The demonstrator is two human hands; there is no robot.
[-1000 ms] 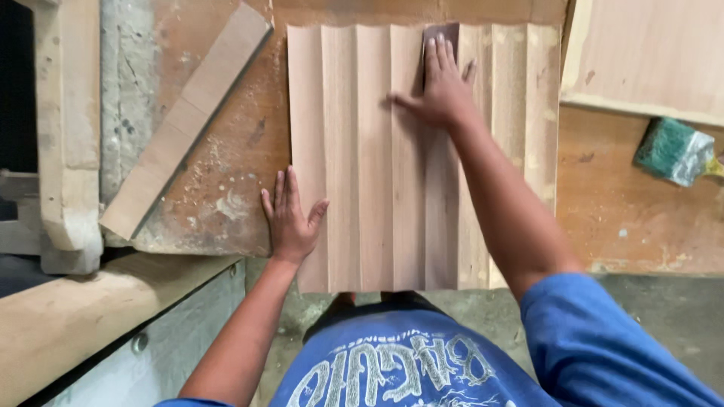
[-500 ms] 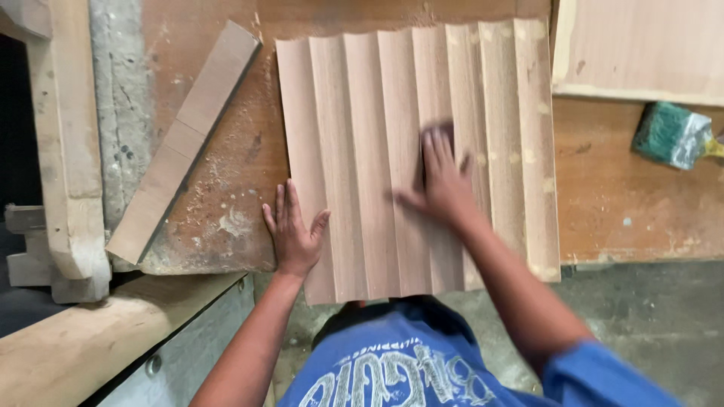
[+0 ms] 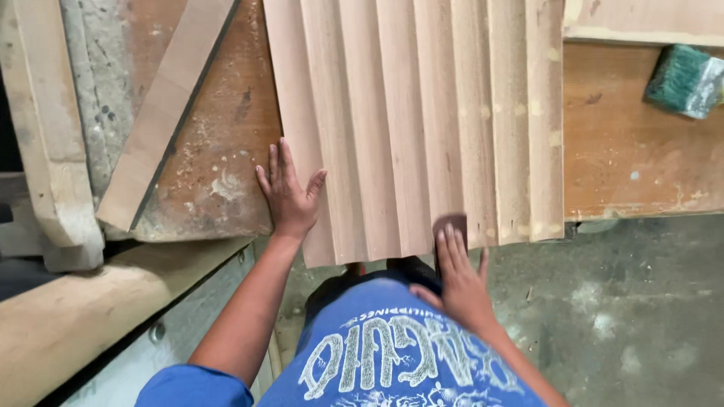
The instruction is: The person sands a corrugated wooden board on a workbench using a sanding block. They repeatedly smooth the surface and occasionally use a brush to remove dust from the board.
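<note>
A dark sanding sheet is pressed flat under the extended fingers of the right hand at the near edge of the fluted wood panel. The left hand is laid open on the panel's left edge. The panel is supported by the table; a green brush lies far right.

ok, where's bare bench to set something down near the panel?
Free: the brown benchtop between the fluted panel and the green brush. Smaller dusty patch between the left hand and the loose wood strip. Crowded: the panel's near edge, where the right hand presses dark sandpaper.
</note>
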